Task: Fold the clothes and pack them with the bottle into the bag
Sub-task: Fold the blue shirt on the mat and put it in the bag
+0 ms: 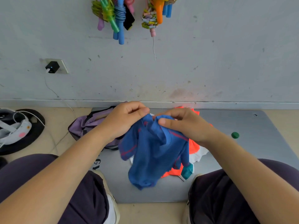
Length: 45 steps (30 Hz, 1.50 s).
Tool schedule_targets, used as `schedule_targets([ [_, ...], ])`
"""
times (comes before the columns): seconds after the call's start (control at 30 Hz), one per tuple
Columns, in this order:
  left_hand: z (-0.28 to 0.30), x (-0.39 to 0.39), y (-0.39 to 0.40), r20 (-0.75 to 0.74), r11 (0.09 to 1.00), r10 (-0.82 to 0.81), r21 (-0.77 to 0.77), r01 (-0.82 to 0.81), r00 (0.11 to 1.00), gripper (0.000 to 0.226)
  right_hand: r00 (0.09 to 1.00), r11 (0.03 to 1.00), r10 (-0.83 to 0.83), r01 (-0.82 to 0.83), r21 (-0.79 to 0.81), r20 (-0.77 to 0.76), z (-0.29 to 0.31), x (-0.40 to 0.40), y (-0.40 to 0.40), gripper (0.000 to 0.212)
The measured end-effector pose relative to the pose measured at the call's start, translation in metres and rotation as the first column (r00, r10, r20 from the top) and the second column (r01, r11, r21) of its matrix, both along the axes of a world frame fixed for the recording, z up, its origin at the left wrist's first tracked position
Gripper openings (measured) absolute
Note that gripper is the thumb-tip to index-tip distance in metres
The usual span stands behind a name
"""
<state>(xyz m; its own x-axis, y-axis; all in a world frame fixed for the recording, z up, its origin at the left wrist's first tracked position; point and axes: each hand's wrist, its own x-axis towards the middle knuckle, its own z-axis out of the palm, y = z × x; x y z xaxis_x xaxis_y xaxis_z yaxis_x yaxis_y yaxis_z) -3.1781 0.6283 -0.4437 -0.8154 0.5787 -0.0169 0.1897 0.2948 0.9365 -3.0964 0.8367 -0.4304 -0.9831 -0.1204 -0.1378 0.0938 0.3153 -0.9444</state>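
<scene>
A blue shirt [153,152] with red trim hangs bunched above the grey mat [242,143]. My left hand [124,120] pinches its upper edge on the left, and my right hand [182,125] pinches the same edge on the right. Under it lies an orange garment [193,145] with white and teal parts. The purple bag [87,125] sits on the floor to the left, partly hidden by my left forearm. No bottle is visible; a small green cap [235,135] lies on the mat at the right.
My knees in dark trousers frame the mat at the bottom left and right. A black round base with white items [19,131] and a charger cable [53,92] are at the left. Coloured jump ropes [119,16] hang on the wall ahead.
</scene>
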Motion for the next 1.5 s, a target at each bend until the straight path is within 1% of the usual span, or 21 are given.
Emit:
schedule_targets([
  [0.1, 0.003, 0.007, 0.003, 0.005, 1.0, -0.03, 0.003, 0.03, 1.0, 0.02, 0.995, 0.995, 0.089, -0.092, 0.049, 0.052, -0.001, -0.001, -0.004, 0.019],
  [0.2, 0.007, 0.01, 0.004, -0.014, 0.999, -0.037, -0.011, 0.037, 0.999, 0.02, 0.99, 0.99, 0.123, -0.127, 0.058, 0.072, 0.001, -0.001, -0.006, 0.026],
  [0.3, 0.008, 0.009, 0.002, 0.032, 1.0, -0.027, 0.004, 0.027, 0.999, 0.019, 0.996, 0.996, 0.08, -0.081, 0.035, 0.025, 0.003, -0.001, 0.0, 0.018],
  [0.37, 0.008, 0.01, 0.002, 0.057, 1.0, -0.015, 0.017, 0.014, 0.998, 0.018, 0.999, 0.999, 0.037, -0.037, -0.025, 0.003, 0.005, -0.002, 0.006, 0.014],
  [0.47, 0.008, 0.012, 0.005, 0.09, 0.998, 0.004, 0.066, -0.01, 0.996, 0.015, 0.992, 0.988, 0.127, -0.124, -0.089, 0.025, 0.005, -0.001, 0.004, 0.015],
  [0.53, 0.008, 0.014, 0.006, 0.127, 0.995, -0.001, 0.098, -0.011, 0.992, 0.015, 0.984, 0.986, 0.167, -0.167, -0.008, 0.054, 0.004, 0.001, -0.004, 0.017],
  [0.6, 0.009, 0.015, 0.006, 0.171, 0.992, -0.02, 0.127, -0.002, 0.985, 0.02, 0.986, 0.987, 0.15, -0.153, 0.054, 0.068, 0.004, 0.001, -0.006, 0.025],
  [0.73, 0.008, 0.012, 0.004, 0.313, 0.989, -0.087, 0.14, 0.044, 0.946, 0.033, 0.997, 0.998, 0.057, -0.059, 0.025, 0.047, 0.01, 0.0, 0.006, 0.041],
  [0.8, 0.009, 0.011, 0.002, 0.383, 0.983, -0.164, 0.141, 0.118, 0.909, 0.029, 0.999, 1.0, 0.023, -0.023, 0.0, 0.033, 0.013, 0.001, 0.012, 0.047],
  [0.87, 0.008, 0.009, -0.001, 0.389, 0.975, -0.216, 0.126, 0.181, 0.896, 0.022, 1.0, 0.999, -0.001, 0.002, -0.033, 0.021, 0.014, 0.001, 0.017, 0.045],
  [0.93, 0.008, 0.009, -0.003, 0.365, 0.969, -0.247, 0.119, 0.218, 0.898, 0.019, 0.999, 0.998, -0.025, 0.026, -0.06, 0.023, 0.015, 0.002, 0.02, 0.046],
  [1.0, 0.009, 0.01, -0.003, 0.323, 0.973, -0.229, 0.098, 0.208, 0.918, 0.01, 0.999, 0.996, -0.05, 0.051, -0.071, 0.022, 0.016, 0.002, 0.023, 0.045],
  [1.03, 0.01, 0.01, -0.003, 0.308, 0.977, -0.208, 0.101, 0.186, 0.928, 0.006, 0.998, 0.996, -0.059, 0.06, -0.068, 0.02, 0.016, 0.002, 0.025, 0.043],
  [1.1, 0.008, 0.009, -0.002, 0.292, 0.981, -0.162, 0.147, 0.123, 0.943, 0.01, 0.997, 0.995, -0.072, 0.073, -0.065, 0.015, 0.017, 0.002, 0.024, 0.042],
  [1.2, 0.006, 0.01, 0.001, 0.279, 0.972, -0.126, 0.228, 0.061, 0.952, 0.006, 0.997, 0.993, -0.079, 0.08, -0.084, 0.015, 0.018, 0.004, 0.021, 0.049],
  [1.23, 0.005, 0.01, 0.002, 0.266, 0.971, -0.11, 0.233, 0.047, 0.957, 0.006, 0.996, 0.991, -0.084, 0.085, -0.099, 0.015, 0.017, 0.004, 0.019, 0.048],
  [1.3, 0.002, 0.007, 0.003, 0.204, 0.986, -0.026, 0.166, -0.008, 0.979, 0.011, 0.994, 0.989, -0.111, 0.109, -0.101, -0.014, 0.016, 0.003, 0.021, 0.038],
  [1.37, -0.003, -0.002, -0.002, 0.058, 0.995, 0.077, 0.063, -0.081, 0.995, 0.02, 0.975, 0.982, -0.188, 0.19, 0.006, -0.122, 0.014, -0.001, 0.027, 0.021],
  [1.4, -0.006, -0.009, -0.005, -0.049, 0.993, 0.119, 0.012, -0.118, 0.992, 0.023, 0.955, 0.964, -0.229, 0.249, 0.093, -0.189, 0.012, -0.005, 0.033, 0.019],
  [1.47, -0.012, -0.023, -0.013, -0.24, 0.973, 0.201, -0.061, -0.222, 0.95, 0.021, 0.915, 0.887, -0.252, 0.348, 0.302, -0.315, 0.005, -0.013, 0.046, 0.025],
  [1.5, -0.014, -0.029, -0.016, -0.29, 0.955, 0.253, -0.079, -0.286, 0.923, 0.02, 0.899, 0.84, -0.255, 0.388, 0.379, -0.356, 0.002, -0.015, 0.051, 0.026],
])
